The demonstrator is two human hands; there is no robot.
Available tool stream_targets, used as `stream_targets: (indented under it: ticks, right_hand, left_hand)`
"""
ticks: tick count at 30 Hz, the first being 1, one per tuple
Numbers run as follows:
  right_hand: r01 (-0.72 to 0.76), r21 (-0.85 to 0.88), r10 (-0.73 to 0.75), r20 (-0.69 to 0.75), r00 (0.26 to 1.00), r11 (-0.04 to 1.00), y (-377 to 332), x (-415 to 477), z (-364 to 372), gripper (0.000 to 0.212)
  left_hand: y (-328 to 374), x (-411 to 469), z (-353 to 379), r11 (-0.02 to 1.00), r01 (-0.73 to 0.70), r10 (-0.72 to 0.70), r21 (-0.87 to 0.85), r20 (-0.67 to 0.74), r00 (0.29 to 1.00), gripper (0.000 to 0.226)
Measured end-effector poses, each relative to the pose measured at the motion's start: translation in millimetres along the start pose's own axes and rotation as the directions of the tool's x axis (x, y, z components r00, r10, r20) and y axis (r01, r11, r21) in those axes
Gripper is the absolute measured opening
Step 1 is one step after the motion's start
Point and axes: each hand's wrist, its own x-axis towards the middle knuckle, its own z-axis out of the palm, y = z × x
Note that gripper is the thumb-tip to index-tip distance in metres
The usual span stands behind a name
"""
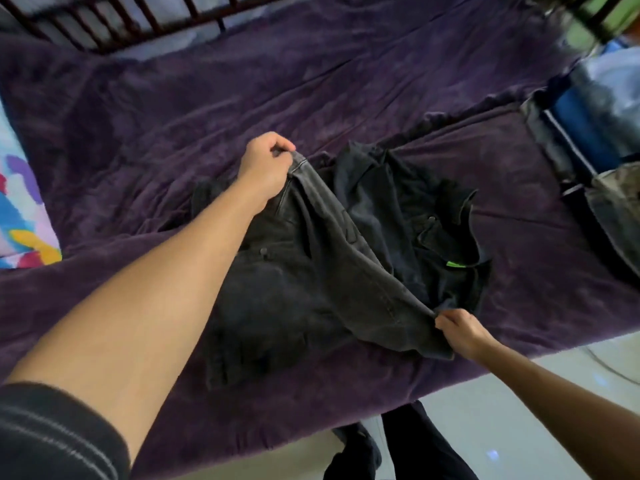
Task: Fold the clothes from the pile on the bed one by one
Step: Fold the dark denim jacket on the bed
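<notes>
Left hand: our left hand [265, 168] reaches out over the bed, fingers curled and thumb pinched on the waistband end of the black jeans [311, 289], lifting that corner off the cover.
Right hand: our right hand [462, 332] is near the bed's near edge, fingertips pinching the jeans' edge at the opposite end; the cloth runs taut between our two hands.
Jeans: faded black denim, in the middle of the bed. The left part lies on the cover under our left forearm, and the held fold hangs above it.
Dark shirt: a dark collared shirt [415, 209] lies crumpled just beyond and to the right of the jeans, partly under them, with a small green tag [452, 263] at its collar.
Bed: a purple plush blanket [173, 116], creased, covers the whole surface. A dark slatted headboard [138, 19] runs along the far left.
Pillow: a brightly patterned pillow [20, 216] sits at the left edge.
Other clothes: a heap of clothes [595, 140] sits at the right side of the bed, well apart from the jeans, with blue, black and mottled grey pieces. We cannot tell whether they are folded.
Sleeve: a dark striped sleeve [52, 438] is pushed up our left arm.
Floor: a pale tiled floor [485, 427] shows below the bed's edge.
</notes>
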Motion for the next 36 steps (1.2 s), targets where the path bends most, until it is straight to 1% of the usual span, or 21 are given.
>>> stream_targets:
  ticks: [3, 5, 7, 9, 10, 11, 12, 14, 15, 17, 19, 21, 23, 24, 25, 27, 28, 30, 31, 34, 36]
  right_hand:
    - [-0.064, 0.095, 0.062, 0.018, 0.998, 0.993, 13.7, 24.8, -10.4, 0.032]
    - [-0.100, 0.107, 0.094, 0.060, 0.994, 0.989, 25.2, 43.0, -15.9, 0.026]
    - [-0.105, 0.045, 0.098, 0.134, 0.986, 0.994, 37.1, 56.5, -19.8, 0.018]
    - [-0.064, -0.120, 0.085, 0.174, 0.981, 0.991, 46.1, 63.3, -24.7, 0.006]
    - [-0.009, -0.224, 0.035, 0.113, 0.993, 0.975, 48.6, 64.0, -27.4, 0.016]
    - [0.083, -0.320, -0.085, 0.006, 0.996, 0.944, 52.1, 65.6, -28.0, 0.030]
    - [0.183, -0.382, -0.232, -0.086, 0.969, 0.906, 49.4, 66.3, -30.6, 0.039]
    - [0.409, -0.430, -0.531, -0.214, 0.820, 0.805, 32.2, 67.1, -32.6, 0.043]
    - [0.504, -0.440, -0.631, -0.211, 0.746, 0.743, 21.6, 69.0, -29.3, 0.044]
    - [0.625, -0.438, -0.727, -0.102, 0.679, 0.646, 1.7, 71.7, -12.7, 0.051]
    - [0.653, -0.471, -0.707, 0.083, 0.703, 0.594, -7.4, 73.0, 14.7, 0.070]
    - [0.593, -0.545, -0.564, 0.245, 0.788, 0.593, -7.3, 73.0, 38.5, 0.097]
    - [0.504, -0.609, -0.445, 0.261, 0.857, 0.613, 0.0, 73.8, 53.1, 0.111]
    - [0.462, -0.649, -0.413, 0.241, 0.879, 0.604, 4.3, 74.6, 58.2, 0.111]
    - [0.426, -0.693, -0.410, 0.202, 0.889, 0.582, 10.3, 75.7, 63.9, 0.105]
    - [0.340, -0.772, -0.412, 0.113, 0.904, 0.537, 20.4, 78.6, 73.3, 0.081]
    - [0.296, -0.794, -0.413, 0.063, 0.909, 0.530, 25.3, 79.9, 77.5, 0.070]
    - [0.230, -0.803, -0.389, -0.002, 0.921, 0.550, 33.7, 82.5, 84.5, 0.061]
    - [0.213, -0.795, -0.382, -0.025, 0.924, 0.568, 37.6, 83.0, 86.9, 0.060]
    - [0.228, -0.753, -0.439, -0.090, 0.894, 0.618, 44.1, 81.0, 87.5, 0.055]
    - [0.239, -0.717, -0.436, -0.101, 0.894, 0.655, 43.9, 72.5, 81.9, 0.062]
  left_hand:
    - [30.1, 52.9, 60.1, 0.990, -0.088, 0.082, 0.110, 0.052, 0.995, 0.013]
    - [34.2, 74.4, 102.3, 0.972, -0.063, 0.043, 0.227, 0.093, 0.995, 0.028]
    - [18.8, 77.5, 139.7, 0.913, -0.059, 0.009, 0.405, 0.123, 0.992, 0.035]
    - [-14.3, 57.6, 170.0, 0.848, -0.143, 0.032, 0.510, 0.219, 0.975, 0.030]
    - [-32.5, 39.5, 180.7, 0.819, -0.197, 0.035, 0.539, 0.295, 0.955, 0.029]
    - [-51.0, 18.9, 188.5, 0.783, -0.247, 0.021, 0.570, 0.373, 0.928, 0.030]
    - [-68.6, -3.4, 193.6, 0.750, -0.294, 0.004, 0.593, 0.440, 0.898, 0.033]
    - [-98.4, -47.0, 195.4, 0.723, -0.329, -0.006, 0.608, 0.482, 0.876, 0.037]
    - [-110.6, -65.0, 192.7, 0.726, -0.314, 0.000, 0.612, 0.456, 0.890, 0.037]
    - [-134.4, -95.7, 179.4, 0.728, -0.238, -0.037, 0.643, 0.383, 0.923, 0.038]
    - [-158.3, -123.8, 157.8, 0.698, -0.181, -0.130, 0.692, 0.371, 0.919, 0.043]
    - [-180.3, -151.9, 134.7, 0.625, -0.174, -0.257, 0.761, 0.411, 0.875, 0.054]
    - [-201.0, -174.9, 115.1, 0.525, -0.189, -0.400, 0.830, 0.437, 0.806, 0.071]
    - [-210.8, -183.2, 106.9, 0.485, -0.178, -0.447, 0.856, 0.417, 0.791, 0.080]
    - [-221.0, -189.4, 99.6, 0.456, -0.146, -0.474, 0.878, 0.379, 0.795, 0.089]
    - [-243.2, -198.4, 87.9, 0.396, -0.092, -0.497, 0.914, 0.298, 0.815, 0.101]
    - [-253.3, -201.1, 82.4, 0.360, -0.091, -0.518, 0.928, 0.281, 0.808, 0.101]
    - [-268.3, -202.0, 72.1, 0.315, -0.095, -0.522, 0.944, 0.256, 0.814, 0.097]
    - [-275.9, -201.4, 68.0, 0.316, -0.105, -0.495, 0.943, 0.258, 0.829, 0.092]
    - [-295.7, -201.0, 52.2, 0.380, -0.126, -0.391, 0.916, 0.282, 0.876, 0.073]
    - [-299.7, -203.5, 39.2, 0.389, -0.168, -0.379, 0.906, 0.323, 0.867, 0.064]
